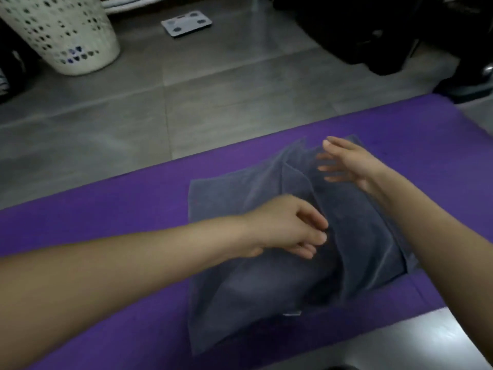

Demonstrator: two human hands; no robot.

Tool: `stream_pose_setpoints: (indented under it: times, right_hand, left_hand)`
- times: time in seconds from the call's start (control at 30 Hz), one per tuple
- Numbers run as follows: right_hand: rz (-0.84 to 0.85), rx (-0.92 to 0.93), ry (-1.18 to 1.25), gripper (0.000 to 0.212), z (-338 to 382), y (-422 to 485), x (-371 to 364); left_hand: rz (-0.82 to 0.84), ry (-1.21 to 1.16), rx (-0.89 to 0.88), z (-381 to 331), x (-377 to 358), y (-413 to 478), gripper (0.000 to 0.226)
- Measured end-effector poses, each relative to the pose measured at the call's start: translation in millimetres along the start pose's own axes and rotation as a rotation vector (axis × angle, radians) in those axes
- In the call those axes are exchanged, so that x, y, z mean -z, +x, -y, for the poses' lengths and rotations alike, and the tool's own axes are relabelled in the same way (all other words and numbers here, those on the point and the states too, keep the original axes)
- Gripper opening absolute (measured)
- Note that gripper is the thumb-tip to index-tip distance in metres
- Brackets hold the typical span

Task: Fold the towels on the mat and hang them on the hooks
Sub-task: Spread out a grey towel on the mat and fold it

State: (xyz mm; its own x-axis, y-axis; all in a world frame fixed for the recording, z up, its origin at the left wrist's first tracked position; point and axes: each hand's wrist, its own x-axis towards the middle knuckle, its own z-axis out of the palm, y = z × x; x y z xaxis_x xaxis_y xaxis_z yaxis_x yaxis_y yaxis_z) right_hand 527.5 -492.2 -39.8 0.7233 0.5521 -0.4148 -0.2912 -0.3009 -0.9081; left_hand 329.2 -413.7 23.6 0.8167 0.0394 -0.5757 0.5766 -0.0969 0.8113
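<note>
One grey terry towel [266,284] is lying part-folded on the purple foam mat [120,222]; my right hand [349,162] is hovering spread, my left hand [282,225] curling at a fold, grip unclear; hanging is waiting.

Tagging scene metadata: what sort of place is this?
Likely a home room, maybe a bathroom or laundry area: tiled floor, a perforated laundry basket and a bathroom scale beyond the purple mat.

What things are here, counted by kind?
Hands: 2, left hand and right hand
Towel: 1 grey heap, maybe more layered in it
Mat: 1
Basket: 1
Scale: 1
Total: 6
</note>
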Motion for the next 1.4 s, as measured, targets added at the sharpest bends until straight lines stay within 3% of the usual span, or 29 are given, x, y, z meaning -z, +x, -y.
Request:
stream_pose_setpoints:
  times: [0.07, 0.13, 0.23, 0.33, 0.57, 0.7, 0.77, 0.9, 0.97, 1.07, 1.23, 1.3, 1.4]
  right_hand:
    - [-0.164, -0.007, -0.077, 0.039, -21, -4, 32]
    - [-0.259, -0.035, -0.103, 0.036, -51, -16, 58]
    - [-0.281, -0.090, -0.227, 0.024, -106, -42, 79]
    - [-0.247, -0.169, -0.448, 0.027, -153, -71, 75]
    - [-0.318, -0.197, -0.937, 0.040, -175, -91, 31]
    - [-0.270, -0.182, -1.050, 0.041, -181, -88, 18]
    - [-0.251, -0.163, -1.081, 0.036, -182, -88, 16]
    - [-0.204, -0.108, -1.028, 0.031, -172, -88, 28]
    - [-0.117, -0.136, -0.802, 0.035, -166, -84, 40]
    - [-0.033, -0.178, -0.422, 0.030, -151, -75, 57]
    - [-0.101, -0.133, -0.275, 0.016, -111, -69, 97]
    - [-0.135, -0.146, -0.229, 0.017, -95, -70, 122]
    - [-0.280, -0.168, -0.212, 0.022, -89, -67, 161]
  left_hand:
    - [-0.065, 0.169, -0.027, 4, 2, 24, 0.017]
    - [-0.242, 0.294, -0.025, 13, 18, 54, 0.015]
    - [-0.446, 0.537, -0.033, 28, 43, 102, 0.011]
    - [-0.553, 0.743, -0.062, 42, 52, 150, 0.013]
    - [-0.666, 0.767, -0.086, 43, 19, 239, 0.038]
    - [-0.654, 0.845, -0.031, 38, -3, 267, 0.047]
    - [-0.610, 0.862, 0.027, 37, -7, 276, 0.040]
    - [-0.604, 0.729, 0.072, 35, 4, 278, 0.024]
    - [-0.635, 0.602, 0.054, 29, 18, 274, 0.015]
    - [-0.749, 0.510, -0.011, 11, 42, 262, 0.019]
    - [-0.868, 0.397, -0.212, -42, 56, 269, 0.023]
    - [-0.863, 0.343, -0.322, -72, 45, 282, 0.014]
    - [-0.849, 0.354, -0.360, -109, 12, 312, 0.022]
